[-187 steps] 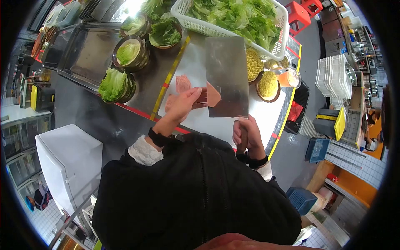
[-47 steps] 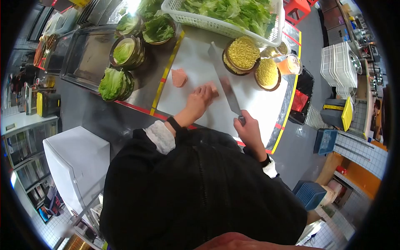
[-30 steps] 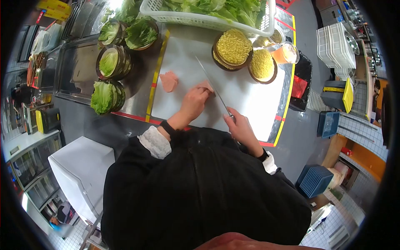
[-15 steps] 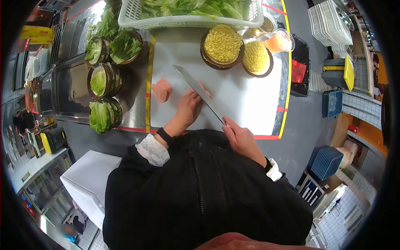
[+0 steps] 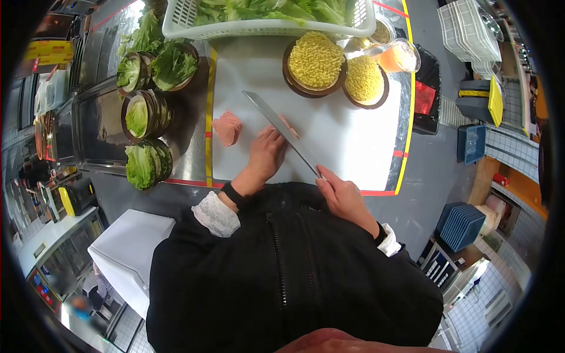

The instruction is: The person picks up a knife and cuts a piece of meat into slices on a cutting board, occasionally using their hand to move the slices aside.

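My right hand [image 5: 342, 193] grips the handle of a long kitchen knife [image 5: 273, 120], its blade slanting up and left over the white cutting board [image 5: 347, 141]. My left hand [image 5: 268, 154] is closed beside the blade, fingers curled down on a piece of pink luncheon meat [image 5: 289, 126]. Most of that piece is hidden by the fingers and knife. Left of it on the board lies a small stack of sliced luncheon meat [image 5: 227, 128], touched by neither hand.
A white basket of lettuce [image 5: 268, 29] stands at the board's far edge. Bowls with noodle cakes [image 5: 316, 60] sit at the back right, near a cup of orange liquid [image 5: 397, 57]. Several bowls of lettuce [image 5: 139, 117] line the left side.
Almost nothing differs. The view has shifted very slightly, and both hands and the knife keep nearly the same position.
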The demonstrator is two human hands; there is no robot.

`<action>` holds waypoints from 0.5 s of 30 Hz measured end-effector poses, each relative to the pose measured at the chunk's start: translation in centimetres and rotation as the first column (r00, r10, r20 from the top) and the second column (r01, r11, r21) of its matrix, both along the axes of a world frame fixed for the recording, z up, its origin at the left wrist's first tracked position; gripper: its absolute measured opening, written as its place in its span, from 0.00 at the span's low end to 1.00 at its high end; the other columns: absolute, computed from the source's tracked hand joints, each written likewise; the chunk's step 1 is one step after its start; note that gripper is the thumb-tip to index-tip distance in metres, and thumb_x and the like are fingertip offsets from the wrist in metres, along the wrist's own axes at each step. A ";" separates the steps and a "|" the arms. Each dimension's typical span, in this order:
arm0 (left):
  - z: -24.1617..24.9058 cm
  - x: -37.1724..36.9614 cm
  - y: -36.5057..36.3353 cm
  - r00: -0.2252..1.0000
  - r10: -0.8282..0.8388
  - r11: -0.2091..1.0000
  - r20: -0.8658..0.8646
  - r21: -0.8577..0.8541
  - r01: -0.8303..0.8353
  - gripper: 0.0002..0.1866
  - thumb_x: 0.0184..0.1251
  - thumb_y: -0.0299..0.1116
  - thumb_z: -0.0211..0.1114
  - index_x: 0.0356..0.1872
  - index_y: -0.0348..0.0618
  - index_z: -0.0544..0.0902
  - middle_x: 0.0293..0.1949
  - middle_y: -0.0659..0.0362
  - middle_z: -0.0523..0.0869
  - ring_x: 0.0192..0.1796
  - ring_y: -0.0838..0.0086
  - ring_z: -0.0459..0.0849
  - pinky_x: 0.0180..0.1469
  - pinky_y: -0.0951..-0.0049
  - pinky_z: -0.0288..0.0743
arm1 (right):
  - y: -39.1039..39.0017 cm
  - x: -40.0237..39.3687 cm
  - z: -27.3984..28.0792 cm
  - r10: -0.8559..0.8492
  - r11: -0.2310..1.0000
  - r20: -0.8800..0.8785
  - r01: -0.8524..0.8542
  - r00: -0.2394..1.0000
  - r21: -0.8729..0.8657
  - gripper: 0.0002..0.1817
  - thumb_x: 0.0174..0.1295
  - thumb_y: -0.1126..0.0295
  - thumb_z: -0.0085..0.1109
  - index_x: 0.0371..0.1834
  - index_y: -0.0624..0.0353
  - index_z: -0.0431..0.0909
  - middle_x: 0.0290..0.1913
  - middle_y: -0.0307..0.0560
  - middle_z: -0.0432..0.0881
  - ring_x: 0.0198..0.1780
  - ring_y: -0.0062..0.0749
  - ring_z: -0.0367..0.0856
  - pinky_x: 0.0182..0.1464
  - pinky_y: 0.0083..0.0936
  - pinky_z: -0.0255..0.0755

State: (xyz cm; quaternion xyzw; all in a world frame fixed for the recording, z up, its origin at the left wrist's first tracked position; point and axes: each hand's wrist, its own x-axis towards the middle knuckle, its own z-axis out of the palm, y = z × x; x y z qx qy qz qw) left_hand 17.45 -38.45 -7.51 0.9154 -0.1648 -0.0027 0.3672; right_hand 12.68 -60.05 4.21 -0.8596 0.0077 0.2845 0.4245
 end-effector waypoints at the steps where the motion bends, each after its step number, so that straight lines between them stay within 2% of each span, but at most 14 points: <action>1: 0.1 0.0 0.0 1.000 0.001 1.000 -0.001 0.001 -0.001 0.14 0.54 0.26 0.67 0.44 0.50 0.85 0.51 0.57 0.84 0.60 0.59 0.80 0.58 0.61 0.76 | 0.0 0.1 0.0 0.004 1.000 -0.011 -0.004 1.000 0.006 0.18 0.72 0.54 0.49 0.57 0.52 0.74 0.25 0.62 0.81 0.34 0.66 0.81 0.36 0.50 0.74; 7: 0.8 0.0 -0.3 0.998 0.051 0.998 0.026 0.035 -0.052 0.14 0.55 0.27 0.67 0.44 0.49 0.85 0.51 0.57 0.84 0.57 0.59 0.81 0.53 0.62 0.78 | 0.2 0.8 -0.2 -0.006 1.000 -0.058 0.007 0.998 0.028 0.19 0.73 0.53 0.49 0.57 0.53 0.74 0.28 0.64 0.82 0.36 0.66 0.81 0.38 0.49 0.74; 9: 0.8 0.0 -0.5 0.994 0.096 0.994 0.055 0.041 -0.099 0.12 0.56 0.28 0.67 0.43 0.46 0.84 0.49 0.56 0.84 0.53 0.59 0.83 0.47 0.63 0.80 | 0.2 0.9 -0.9 -0.009 0.999 -0.067 0.012 0.998 0.034 0.19 0.73 0.53 0.48 0.57 0.54 0.74 0.28 0.63 0.82 0.36 0.65 0.81 0.39 0.48 0.74; 15: 0.2 0.1 -0.4 0.992 0.107 0.992 0.068 0.059 -0.112 0.11 0.57 0.27 0.66 0.42 0.40 0.83 0.42 0.54 0.86 0.44 0.58 0.85 0.40 0.61 0.81 | 0.3 2.3 -1.2 0.005 0.999 -0.122 0.001 0.993 0.044 0.20 0.73 0.54 0.47 0.57 0.57 0.75 0.30 0.62 0.82 0.38 0.63 0.82 0.41 0.47 0.73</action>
